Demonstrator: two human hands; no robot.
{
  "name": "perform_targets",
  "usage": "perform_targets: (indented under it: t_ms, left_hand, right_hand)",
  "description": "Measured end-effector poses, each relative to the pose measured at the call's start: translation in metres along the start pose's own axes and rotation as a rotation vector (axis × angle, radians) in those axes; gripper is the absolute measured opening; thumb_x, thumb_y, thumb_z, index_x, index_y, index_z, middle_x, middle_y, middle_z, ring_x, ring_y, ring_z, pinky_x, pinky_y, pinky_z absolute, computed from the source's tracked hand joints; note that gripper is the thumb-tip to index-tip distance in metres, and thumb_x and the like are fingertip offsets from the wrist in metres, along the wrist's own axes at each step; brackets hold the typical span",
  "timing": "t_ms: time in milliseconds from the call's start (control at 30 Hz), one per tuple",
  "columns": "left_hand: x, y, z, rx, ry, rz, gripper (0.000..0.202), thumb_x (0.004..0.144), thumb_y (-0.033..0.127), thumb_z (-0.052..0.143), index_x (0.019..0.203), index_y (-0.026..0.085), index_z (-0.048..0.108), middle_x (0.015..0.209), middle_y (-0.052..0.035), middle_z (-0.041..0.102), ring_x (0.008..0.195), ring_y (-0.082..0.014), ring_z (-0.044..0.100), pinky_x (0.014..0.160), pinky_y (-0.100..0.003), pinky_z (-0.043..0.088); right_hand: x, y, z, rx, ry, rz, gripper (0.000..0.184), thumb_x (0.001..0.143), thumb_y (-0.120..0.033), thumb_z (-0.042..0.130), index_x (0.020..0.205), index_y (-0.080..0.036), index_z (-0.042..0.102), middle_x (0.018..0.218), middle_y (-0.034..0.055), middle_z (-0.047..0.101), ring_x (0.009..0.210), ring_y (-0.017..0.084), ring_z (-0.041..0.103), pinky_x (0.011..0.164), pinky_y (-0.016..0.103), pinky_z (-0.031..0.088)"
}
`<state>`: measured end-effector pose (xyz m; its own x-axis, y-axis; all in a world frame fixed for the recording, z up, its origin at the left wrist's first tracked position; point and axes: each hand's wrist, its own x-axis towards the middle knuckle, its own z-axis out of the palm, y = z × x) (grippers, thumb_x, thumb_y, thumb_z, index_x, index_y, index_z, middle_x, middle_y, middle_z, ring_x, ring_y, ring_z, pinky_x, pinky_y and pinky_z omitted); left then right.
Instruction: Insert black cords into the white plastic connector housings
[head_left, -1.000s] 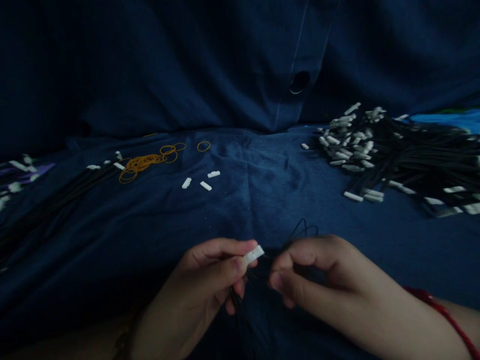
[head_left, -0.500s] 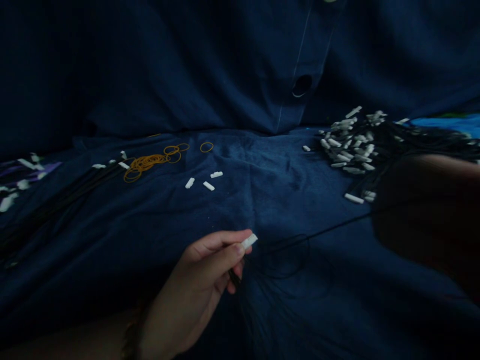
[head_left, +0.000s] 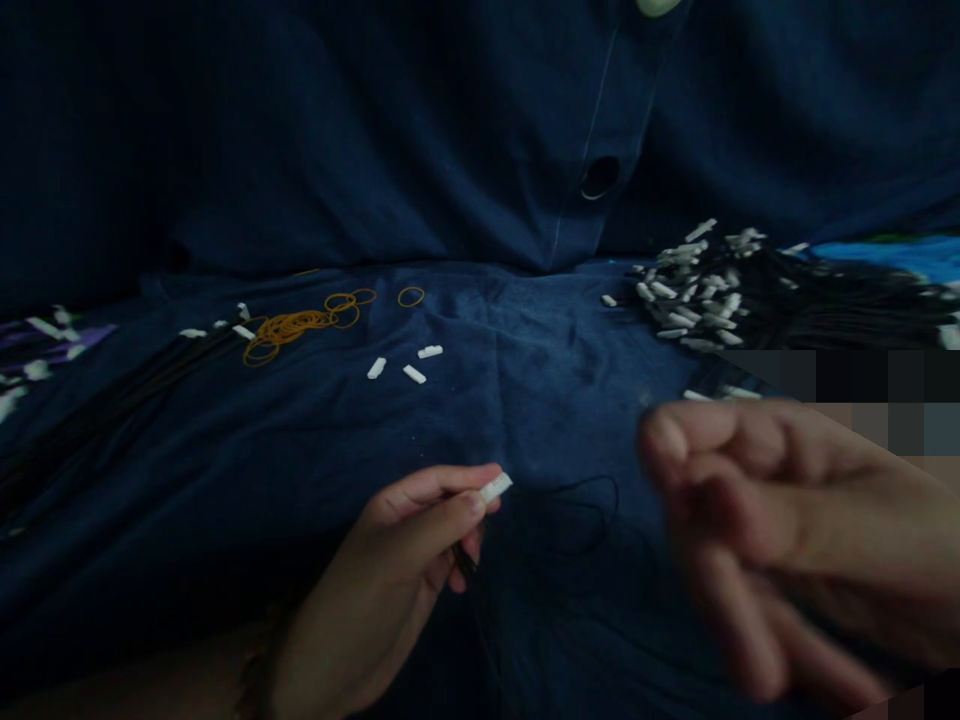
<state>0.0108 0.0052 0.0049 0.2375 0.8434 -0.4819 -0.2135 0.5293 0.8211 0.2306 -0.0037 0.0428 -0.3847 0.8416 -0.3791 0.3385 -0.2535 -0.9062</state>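
Observation:
Thumb and forefinger of my left hand [head_left: 397, 580] pinch a small white plastic connector [head_left: 496, 488], its end poking out past the fingertips. Thin black wires [head_left: 466, 565] hang below, running through the other fingers of that hand. A loop of black wire [head_left: 615, 500] curves out to the right over the dark blue cloth [head_left: 525, 400]. My right hand [head_left: 765, 530] is close to the camera and slightly blurred, thumb pressed to curled fingers, the lower fingers stretched downward. Whatever lies in its pinch cannot be made out.
Three loose white pieces [head_left: 414, 374] lie ahead of my left hand. Tan rubber bands [head_left: 292, 328] are heaped behind them. Black wires with white ends [head_left: 690, 290] are piled at right, others [head_left: 135, 400] at left. Dark blue fabric with a button [head_left: 600, 177] hangs behind. Blocks obscure part of the right side.
My right hand has come into fuller view at lower right. The black wire stretched toward it no longer shows as a taut line. My left hand stays nearly still on the connector.

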Motion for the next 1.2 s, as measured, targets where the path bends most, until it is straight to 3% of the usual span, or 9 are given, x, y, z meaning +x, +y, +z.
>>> perform_targets:
  t_ms: [33,67,133,200,300,500,1200]
  left_hand:
    - [0.000,0.000,0.000,-0.011,-0.001,-0.009,0.013,0.069,0.023,0.063,0.080,0.020,0.070,0.064,0.0012,0.057,0.058,-0.0070,0.046,0.050,-0.015,0.035]
    - [0.000,-0.001,-0.001,-0.027,-0.002,-0.017,0.012,0.068,0.023,0.064,0.079,0.020,0.070,0.064,0.0013,0.057,0.058,-0.0070,0.046,0.050,-0.015,0.035]
    - [0.000,-0.002,-0.001,-0.061,-0.014,-0.033,0.012,0.067,0.023,0.064,0.078,0.020,0.070,0.063,0.0013,0.057,0.057,-0.0070,0.046,0.051,-0.015,0.036]
    - [0.000,-0.003,0.000,-0.090,-0.037,-0.042,0.012,0.067,0.023,0.065,0.077,0.020,0.070,0.063,0.0011,0.058,0.057,-0.0070,0.047,0.052,-0.015,0.037]
    - [-0.001,-0.005,0.000,-0.111,-0.052,-0.055,0.012,0.068,0.021,0.063,0.077,0.021,0.070,0.068,0.0007,0.060,0.057,-0.0063,0.047,0.050,-0.015,0.037]
    - [-0.003,-0.006,-0.003,-0.142,-0.071,-0.067,0.013,0.068,0.020,0.063,0.079,0.022,0.070,0.071,0.0006,0.062,0.058,-0.0059,0.049,0.048,-0.013,0.036]
    - [-0.003,-0.004,-0.001,-0.147,-0.033,-0.077,0.012,0.066,0.019,0.064,0.076,0.021,0.070,0.071,-0.0002,0.062,0.056,-0.0059,0.049,0.047,-0.014,0.036]
  right_hand:
    - [0.002,-0.002,0.013,0.079,-0.165,0.024,0.033,0.084,-0.049,0.037,0.083,-0.017,0.047,0.060,0.0010,0.063,0.038,0.006,0.054,0.036,0.012,0.036]
    - [0.005,-0.003,0.023,0.096,-0.188,0.039,0.029,0.085,-0.045,0.039,0.080,-0.017,0.047,0.064,0.0016,0.063,0.043,0.006,0.054,0.040,0.012,0.037]
    - [0.010,-0.003,0.038,-0.024,-0.160,0.007,0.027,0.085,-0.039,0.041,0.075,-0.015,0.049,0.066,0.0015,0.062,0.050,0.005,0.055,0.045,0.013,0.039]
    - [0.014,0.000,0.044,-0.245,-0.051,-0.077,0.028,0.086,-0.036,0.041,0.072,-0.015,0.053,0.063,-0.0001,0.059,0.053,0.006,0.054,0.048,0.014,0.040]
    - [0.017,0.003,0.044,-0.425,-0.001,-0.173,0.028,0.087,-0.033,0.039,0.070,-0.016,0.054,0.060,-0.0023,0.058,0.052,0.005,0.053,0.049,0.015,0.039]
    - [0.015,0.004,0.043,-0.482,-0.006,-0.188,0.027,0.087,-0.032,0.039,0.069,-0.017,0.053,0.057,-0.0037,0.056,0.049,0.005,0.051,0.046,0.015,0.037]
    - [0.017,0.002,0.043,-0.492,0.017,-0.209,0.029,0.088,-0.031,0.036,0.067,-0.018,0.051,0.055,-0.0037,0.054,0.048,0.005,0.048,0.045,0.015,0.034]
